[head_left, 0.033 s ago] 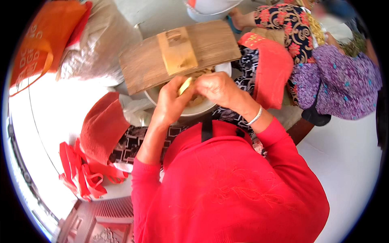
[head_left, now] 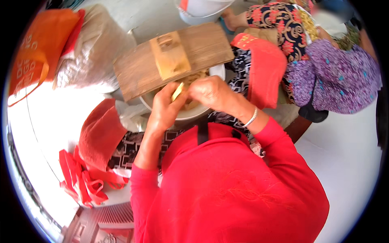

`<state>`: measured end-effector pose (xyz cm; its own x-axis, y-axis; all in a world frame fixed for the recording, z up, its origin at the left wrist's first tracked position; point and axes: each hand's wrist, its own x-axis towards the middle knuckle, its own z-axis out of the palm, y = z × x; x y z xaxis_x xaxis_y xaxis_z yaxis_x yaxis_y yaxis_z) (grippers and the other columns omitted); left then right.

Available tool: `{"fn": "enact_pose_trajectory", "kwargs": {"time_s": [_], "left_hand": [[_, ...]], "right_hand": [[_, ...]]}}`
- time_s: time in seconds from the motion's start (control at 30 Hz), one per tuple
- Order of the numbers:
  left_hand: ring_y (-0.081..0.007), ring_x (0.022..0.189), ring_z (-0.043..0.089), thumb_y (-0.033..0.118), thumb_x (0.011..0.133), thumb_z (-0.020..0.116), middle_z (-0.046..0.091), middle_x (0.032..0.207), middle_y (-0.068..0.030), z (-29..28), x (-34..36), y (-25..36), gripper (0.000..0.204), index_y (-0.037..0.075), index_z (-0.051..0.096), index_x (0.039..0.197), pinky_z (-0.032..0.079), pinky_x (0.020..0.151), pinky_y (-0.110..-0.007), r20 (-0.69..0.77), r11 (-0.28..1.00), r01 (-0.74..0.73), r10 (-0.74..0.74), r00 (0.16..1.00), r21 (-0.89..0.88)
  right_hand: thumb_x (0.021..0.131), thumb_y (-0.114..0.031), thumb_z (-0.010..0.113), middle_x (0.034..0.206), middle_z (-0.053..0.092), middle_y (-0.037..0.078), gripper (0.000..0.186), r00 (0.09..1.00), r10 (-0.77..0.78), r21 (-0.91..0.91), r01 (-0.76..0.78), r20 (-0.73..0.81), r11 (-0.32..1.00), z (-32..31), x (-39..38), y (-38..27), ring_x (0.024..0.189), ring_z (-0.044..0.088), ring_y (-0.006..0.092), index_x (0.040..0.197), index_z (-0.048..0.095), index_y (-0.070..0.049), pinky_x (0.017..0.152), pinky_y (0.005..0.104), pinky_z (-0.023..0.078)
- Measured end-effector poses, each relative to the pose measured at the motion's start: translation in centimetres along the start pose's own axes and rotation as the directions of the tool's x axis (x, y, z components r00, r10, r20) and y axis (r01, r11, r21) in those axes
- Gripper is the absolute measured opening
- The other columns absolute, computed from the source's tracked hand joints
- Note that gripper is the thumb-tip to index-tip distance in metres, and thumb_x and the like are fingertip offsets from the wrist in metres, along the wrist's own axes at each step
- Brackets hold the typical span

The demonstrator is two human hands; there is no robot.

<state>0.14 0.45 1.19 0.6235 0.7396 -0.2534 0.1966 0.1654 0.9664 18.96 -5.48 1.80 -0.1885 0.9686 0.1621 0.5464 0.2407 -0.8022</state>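
My left hand (head_left: 162,111) is closed on a pale yellow piece (head_left: 177,92), possibly a root or vegetable, which sticks up between thumb and fingers. Right beside it, my right hand (head_left: 212,94) has its fingers pinched together; whatever they grip is hidden. Both hands are over a white basin (head_left: 219,71) containing pale yellowish-brown pieces (head_left: 197,76). Across the basin's far side lies a wooden board (head_left: 210,42), slightly tilted. On it sits a yellow wooden block (head_left: 170,60) with a slot near its far end.
Red cloths (head_left: 265,77) cover my knees. To the left are a stuffed translucent sack (head_left: 95,52), an orange bag (head_left: 42,40) and a red strapped bag (head_left: 81,174). A white bucket (head_left: 204,10) stands beyond the board. Another person in purple knit (head_left: 340,77) is close on the right.
The view has shifted a little, so most things appear slightly farther left. Both hands stay together over the basin, with the yellow piece in the left.
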Motion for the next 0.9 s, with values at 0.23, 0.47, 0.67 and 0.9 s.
{"fn": "enact_pose_trajectory", "kwargs": {"time_s": [0.23, 0.47, 0.67, 0.9], "left_hand": [[-0.0056, 0.066, 0.053, 0.006, 0.09, 0.059, 0.061, 0.087, 0.0012, -0.6, -1.3, -3.9, 0.024, 0.001, 0.06, 0.114, 0.041, 0.055, -0.022, 0.08, 0.973, 0.182, -0.172, 0.982, -0.141], [-0.0105, 0.074, 0.058, 0.008, 0.09, 0.058, 0.061, 0.077, -0.0045, 2.6, -0.6, -5.4, 0.015, 0.003, 0.063, 0.103, 0.046, 0.063, -0.027, 0.123, 0.976, 0.016, -0.043, 0.991, 0.218], [-0.0121, 0.075, 0.056, 0.001, 0.079, 0.065, 0.061, 0.085, -0.0024, 3.5, -0.6, -3.3, 0.018, 0.004, 0.062, 0.096, 0.043, 0.063, -0.026, 0.318, 0.848, 0.348, -0.228, 0.92, -0.399], [-0.0078, 0.061, 0.047, 0.014, 0.092, 0.059, 0.057, 0.068, -0.0004, -0.7, -1.8, 0.4, 0.019, -0.004, 0.065, 0.089, 0.039, 0.056, -0.024, 0.169, 0.994, 0.091, -0.102, 0.98, 0.067]], "right_hand": [[0.083, -0.02, 0.065, 0.084, 0.065, 0.01, 0.019, 0.989, 0.051, -0.292, -0.089, -0.136, 0.952, 0.5, -2.2, 1.9, 0.073, 0.063, 0.0325, 0.097, 0.065, -0.007, 0.062, 0.0392, 0.05], [0.082, -0.029, 0.067, 0.1, 0.063, 0.006, 0.03, 0.927, -0.294, -0.293, 0.221, -0.234, 0.93, 2.9, -1.2, -1.7, 0.087, 0.059, 0.0236, 0.104, 0.064, -0.008, 0.076, 0.0364, 0.048], [0.082, -0.028, 0.069, 0.064, 0.06, 0.006, 0.025, 0.945, -0.225, -0.376, 0.124, -0.238, 0.918, 3.3, -0.5, -0.3, 0.063, 0.061, 0.0243, 0.073, 0.054, -0.01, 0.056, 0.0362, 0.047], [0.086, -0.028, 0.068, 0.053, 0.052, 0.014, 0.036, 0.984, -0.02, -0.206, -0.017, -0.176, 0.978, 1.2, -1.2, 0.5, 0.05, 0.056, 0.0313, 0.063, 0.05, -0.007, 0.045, 0.0371, 0.041]]}}
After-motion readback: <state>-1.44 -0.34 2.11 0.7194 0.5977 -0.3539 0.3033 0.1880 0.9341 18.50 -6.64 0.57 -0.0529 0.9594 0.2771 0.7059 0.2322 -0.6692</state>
